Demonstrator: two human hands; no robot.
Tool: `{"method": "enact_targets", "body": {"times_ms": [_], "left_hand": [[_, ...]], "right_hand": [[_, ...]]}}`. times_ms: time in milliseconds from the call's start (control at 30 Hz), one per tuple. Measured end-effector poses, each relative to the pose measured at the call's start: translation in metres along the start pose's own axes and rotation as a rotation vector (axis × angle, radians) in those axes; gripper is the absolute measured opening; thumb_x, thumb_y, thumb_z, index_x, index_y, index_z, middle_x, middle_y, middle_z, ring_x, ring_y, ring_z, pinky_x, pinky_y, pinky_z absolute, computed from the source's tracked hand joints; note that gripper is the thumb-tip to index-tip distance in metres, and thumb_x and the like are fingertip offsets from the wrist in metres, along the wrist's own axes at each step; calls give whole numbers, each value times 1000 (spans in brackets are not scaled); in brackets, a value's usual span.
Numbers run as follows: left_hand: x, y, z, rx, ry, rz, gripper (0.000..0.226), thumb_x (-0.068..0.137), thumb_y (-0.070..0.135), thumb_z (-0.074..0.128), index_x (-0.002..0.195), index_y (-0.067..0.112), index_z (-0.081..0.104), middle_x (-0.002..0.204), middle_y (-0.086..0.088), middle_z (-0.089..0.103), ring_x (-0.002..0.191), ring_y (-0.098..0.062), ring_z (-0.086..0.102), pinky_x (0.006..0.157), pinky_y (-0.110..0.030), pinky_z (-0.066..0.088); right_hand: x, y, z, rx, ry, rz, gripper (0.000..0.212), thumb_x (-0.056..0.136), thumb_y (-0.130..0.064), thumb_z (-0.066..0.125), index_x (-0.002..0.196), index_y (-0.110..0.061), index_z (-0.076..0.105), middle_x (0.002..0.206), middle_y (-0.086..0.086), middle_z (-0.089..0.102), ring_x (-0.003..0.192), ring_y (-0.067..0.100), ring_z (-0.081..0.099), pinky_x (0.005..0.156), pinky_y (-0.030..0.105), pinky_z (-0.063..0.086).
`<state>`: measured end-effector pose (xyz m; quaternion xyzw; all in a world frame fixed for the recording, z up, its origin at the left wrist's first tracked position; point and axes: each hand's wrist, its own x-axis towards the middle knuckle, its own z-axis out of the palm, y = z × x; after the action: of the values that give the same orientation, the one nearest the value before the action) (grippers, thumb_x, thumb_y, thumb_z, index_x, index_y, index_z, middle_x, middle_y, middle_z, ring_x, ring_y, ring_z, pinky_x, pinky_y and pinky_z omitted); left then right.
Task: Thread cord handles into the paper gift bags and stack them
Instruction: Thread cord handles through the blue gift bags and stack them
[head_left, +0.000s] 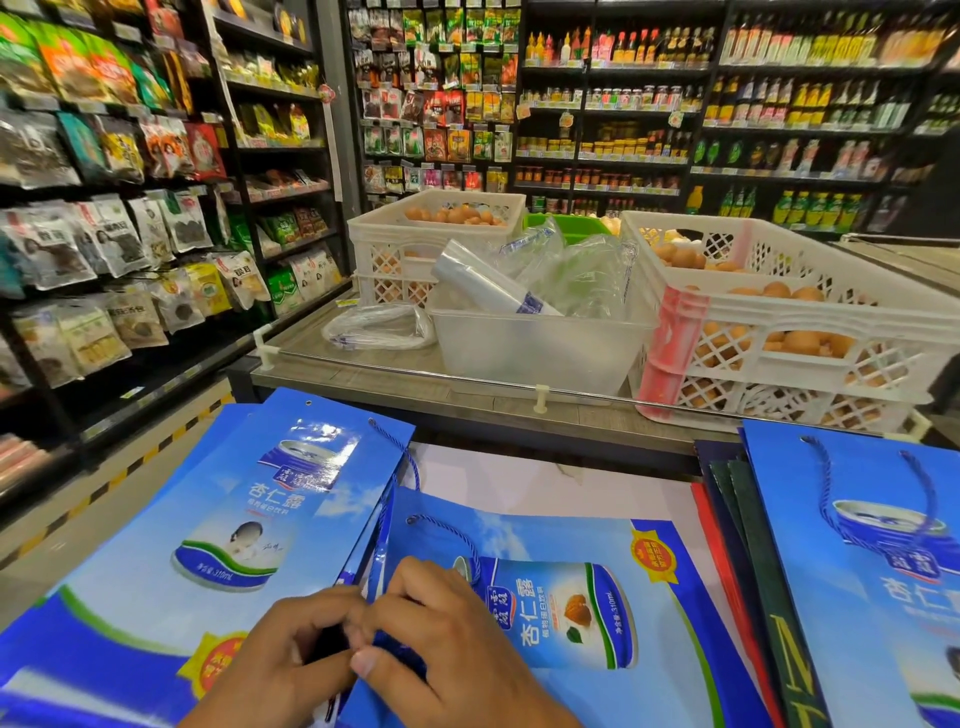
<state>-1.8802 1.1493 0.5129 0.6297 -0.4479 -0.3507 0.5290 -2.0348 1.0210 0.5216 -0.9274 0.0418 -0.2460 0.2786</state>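
Note:
A blue paper gift bag (561, 613) lies flat in front of me, with a blue cord handle (448, 529) running from a hole near its top edge down toward my hands. My left hand (280, 660) and my right hand (441, 639) meet at the bag's left edge, fingers curled, pinching the blue cord and the bag's rim between them. To the left lies a pile of blue bags (218, 519), the top one with a cord at one hole. To the right sits a blue bag with a full cord handle (862, 551).
Dark flat bags (748, 545) stick out beneath the right-hand bag. Behind the work surface a counter holds a clear plastic tub (530, 348) of plastic bags and white crates of eggs (769, 322). Stocked shop shelves (104, 208) line the left and the back.

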Motion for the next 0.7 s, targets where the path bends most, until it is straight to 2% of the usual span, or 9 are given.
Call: {"method": "enact_targets", "body": {"times_ms": [67,133,233,333,400,500,600,700], "left_hand": [[2,-5,-4,-27,24,-17,16,78,5,76,80,-2,63,85,-31,56,88,-45,58,78,-39,41],[2,-8,-3,-56,27,-21,12,80,4,74,83,-1,63,86,-34,56,85,-45,57,78,-40,41],[2,-9,1,-102,50,-24,9,83,7,73,86,1,67,87,-31,60,81,-34,60,75,-41,47],[2,-9,3,-148,108,-16,14,83,10,78,88,1,68,88,-29,62,81,-34,62,74,-41,52],[1,-9,3,-180,137,3,17,80,8,83,88,5,68,87,-28,61,79,-33,60,71,-36,51],[1,-10,5,-183,148,6,16,82,11,77,96,14,70,90,-20,62,83,-28,60,75,-32,51],[-1,-13,9,-32,187,-19,19,94,17,74,111,27,73,93,-10,65,88,-24,64,83,-35,53],[-2,-14,11,132,170,-1,29,93,13,76,113,33,73,91,-3,67,85,-17,65,84,-33,54]], "right_hand": [[-1,2,-1,26,-9,-12,19,100,-44,58,112,-30,63,98,-10,43,98,8,46,92,35,41],[-3,5,-3,80,12,13,21,96,-37,64,116,-32,62,99,-14,45,98,3,47,91,26,40],[-6,14,-4,92,80,37,16,88,-30,71,102,-25,65,96,-18,46,92,-2,47,84,19,38],[-9,21,-4,124,98,75,10,88,-30,71,92,-23,66,94,-18,49,87,1,52,78,21,44],[-10,23,-2,137,84,97,8,90,-31,68,91,-24,64,95,-17,50,83,5,54,76,29,49],[-10,22,1,137,87,117,8,94,-31,63,91,-25,59,96,-16,49,79,7,53,73,32,48],[-10,21,1,174,112,161,11,99,-31,59,91,-26,53,91,-13,50,78,9,52,71,31,44],[-12,20,1,205,105,235,13,100,-33,55,90,-27,48,82,-5,54,74,15,53,70,40,45]]}}
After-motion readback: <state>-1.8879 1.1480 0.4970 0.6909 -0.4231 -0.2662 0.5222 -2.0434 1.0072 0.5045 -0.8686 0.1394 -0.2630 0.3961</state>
